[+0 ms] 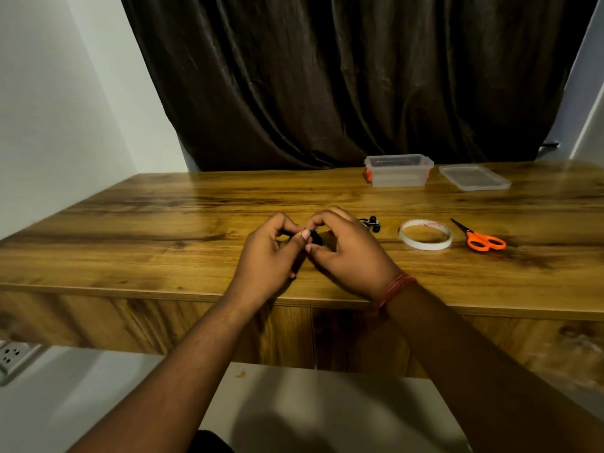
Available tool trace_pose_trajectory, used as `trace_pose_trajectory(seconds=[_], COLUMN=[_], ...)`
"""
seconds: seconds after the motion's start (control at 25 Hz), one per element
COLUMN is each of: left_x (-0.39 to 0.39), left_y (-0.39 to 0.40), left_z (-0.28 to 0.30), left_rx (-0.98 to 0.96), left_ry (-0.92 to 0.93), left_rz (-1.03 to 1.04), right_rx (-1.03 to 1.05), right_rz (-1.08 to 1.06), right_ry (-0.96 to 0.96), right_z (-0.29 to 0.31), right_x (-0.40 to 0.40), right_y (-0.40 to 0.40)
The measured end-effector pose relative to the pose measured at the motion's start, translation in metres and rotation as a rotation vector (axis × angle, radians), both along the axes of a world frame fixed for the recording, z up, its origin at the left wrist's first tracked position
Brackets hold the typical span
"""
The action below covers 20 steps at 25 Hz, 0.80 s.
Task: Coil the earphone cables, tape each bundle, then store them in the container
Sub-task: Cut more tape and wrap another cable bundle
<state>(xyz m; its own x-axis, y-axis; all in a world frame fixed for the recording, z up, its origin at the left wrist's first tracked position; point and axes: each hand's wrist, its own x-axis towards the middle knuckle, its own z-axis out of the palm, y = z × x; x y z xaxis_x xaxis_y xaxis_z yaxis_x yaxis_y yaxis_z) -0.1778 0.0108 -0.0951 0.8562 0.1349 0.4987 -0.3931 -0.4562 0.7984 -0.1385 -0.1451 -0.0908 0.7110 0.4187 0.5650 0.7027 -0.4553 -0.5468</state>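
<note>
- The left hand [268, 253] and the right hand [346, 253] meet over the middle of the wooden worktop [130, 230], fingertips touching each other.
- Both hands have their fingers curled in, pinching a small black earphone bundle [315, 238] between them; most of the bundle is hidden behind the fingers.
- A red thread band [394, 289] circles the right wrist.
- Just beyond the right hand, a pair of black earbuds [372, 223] lies on the worktop, with a short bit of cable showing beside the knuckles.
- To the right of the earbuds a roll of white tape [425, 234] lies flat.
- Further right, apart from the tape, lies a pair of orange-handled scissors [478, 237], blades closed and pointing away to the left.
- At the far edge of the worktop stands a clear plastic container [398, 171] with orange side clips, open at the top. A dark shape shows near its rim, but what is inside cannot be made out.
- Its clear lid [474, 177] lies flat on the worktop just to the right of it, not touching.
- A dark brown curtain [343, 76] hangs behind the worktop.
- At the lower left edge, a white power strip [14, 356] is partly in view.
</note>
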Motion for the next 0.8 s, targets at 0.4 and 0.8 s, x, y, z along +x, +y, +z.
trace_pose_trajectory(seconds=[0.4,0.8], left_x=[-0.0003,0.0006], left_y=[0.0008,-0.0019], left_z=[0.0051,0.0061], left_rx=[-0.088,-0.06], left_ry=[0.033,0.058], left_rz=[-0.065,-0.049], right_rx=[0.193,0.341], right_rz=[0.062,0.128], right_ry=[0.227,0.336], right_z=[0.0025,0.0025], right_x=[-0.0014,-0.0005], right_y=[-0.0033,-0.0023])
